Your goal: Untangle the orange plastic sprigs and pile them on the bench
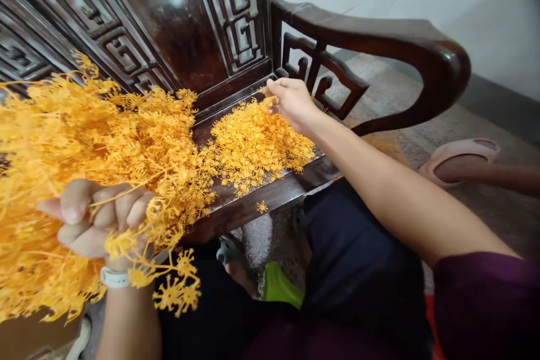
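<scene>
My left hand point(99, 216) is closed around the stems of a big bunch of yellow artificial sprigs point(84, 135) that fans out over the left of the view. My right hand point(289, 102) reaches forward over a pile of loose yellow sprigs point(257, 143) on the dark wooden chair seat point(253, 202). Its fingers are pinched on a thin sprig stem at the far side of the pile. A white band sits on my left wrist.
The carved chair back point(181, 22) and curved armrest point(379, 34) close in the seat behind and to the right. A pink slipper on another person's foot point(459, 160) rests on the floor at right. A green slipper point(280, 287) lies between my dark-trousered knees.
</scene>
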Demonstrator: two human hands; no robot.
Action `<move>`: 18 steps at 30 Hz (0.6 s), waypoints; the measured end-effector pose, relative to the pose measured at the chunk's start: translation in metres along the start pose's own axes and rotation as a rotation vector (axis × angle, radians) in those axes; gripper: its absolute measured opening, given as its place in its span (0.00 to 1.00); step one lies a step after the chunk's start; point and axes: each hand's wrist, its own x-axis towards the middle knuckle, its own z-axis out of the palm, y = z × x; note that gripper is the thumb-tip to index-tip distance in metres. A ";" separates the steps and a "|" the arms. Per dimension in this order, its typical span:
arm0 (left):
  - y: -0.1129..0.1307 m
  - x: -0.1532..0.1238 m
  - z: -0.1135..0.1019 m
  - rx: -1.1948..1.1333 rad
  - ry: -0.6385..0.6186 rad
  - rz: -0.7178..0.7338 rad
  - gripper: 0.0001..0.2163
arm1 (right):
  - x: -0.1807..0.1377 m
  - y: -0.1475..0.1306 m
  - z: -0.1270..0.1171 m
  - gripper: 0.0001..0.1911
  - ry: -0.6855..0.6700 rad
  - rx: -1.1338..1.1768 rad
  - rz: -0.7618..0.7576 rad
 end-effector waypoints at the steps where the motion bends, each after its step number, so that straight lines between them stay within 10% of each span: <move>1: -0.001 -0.001 0.001 0.084 0.086 0.045 0.17 | -0.004 -0.001 -0.002 0.15 -0.017 -0.055 -0.045; 6: -0.021 -0.004 0.022 0.308 0.311 0.084 0.25 | -0.038 -0.004 0.012 0.15 -0.071 -0.229 -0.264; 13: -0.034 0.004 0.033 0.352 0.198 0.007 0.25 | -0.121 -0.010 0.057 0.25 -0.898 0.025 0.452; 18: -0.043 0.002 0.039 0.319 0.167 -0.046 0.24 | -0.144 -0.004 0.069 0.06 -0.789 0.258 0.413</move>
